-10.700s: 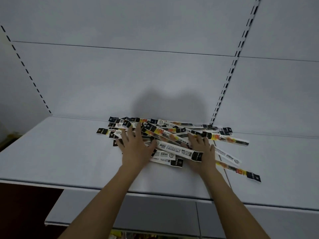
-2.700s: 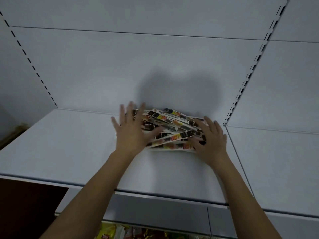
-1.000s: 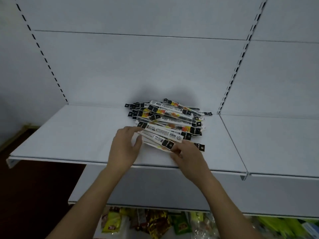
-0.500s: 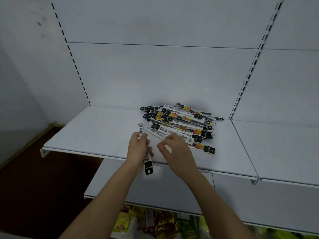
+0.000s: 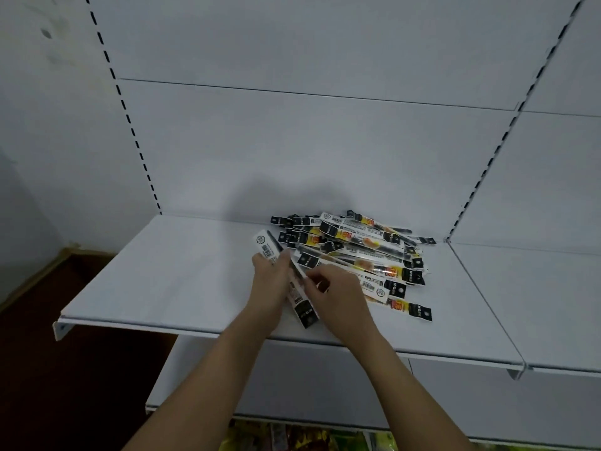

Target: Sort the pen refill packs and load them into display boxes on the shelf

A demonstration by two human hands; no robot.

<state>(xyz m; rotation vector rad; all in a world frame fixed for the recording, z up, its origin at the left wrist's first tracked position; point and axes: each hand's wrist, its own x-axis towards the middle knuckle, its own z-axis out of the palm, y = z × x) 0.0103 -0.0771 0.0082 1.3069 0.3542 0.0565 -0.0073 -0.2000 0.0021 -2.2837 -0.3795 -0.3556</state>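
A heap of long, thin pen refill packs (image 5: 354, 252), black, white and yellow, lies on the white shelf (image 5: 182, 281) against the back panel. My left hand (image 5: 271, 281) grips one or two refill packs (image 5: 299, 301) that stick out above and below its fingers. My right hand (image 5: 338, 296) sits just to the right of it, fingers curled, pinching a pack at the near edge of the heap. No display box is in view.
The shelf's front lip (image 5: 227, 333) runs below my wrists, and a second shelf section (image 5: 533, 307) adjoins on the right. Slotted uprights (image 5: 130, 125) flank the back panel. Colourful packets (image 5: 292, 437) show on a lower level. Dark floor (image 5: 65, 385) lies to the left.
The scattered packs were pushed together into a heap. Since half a second ago my left hand, holding its pack, has moved right towards the heap and my right hand has closed in beside it.
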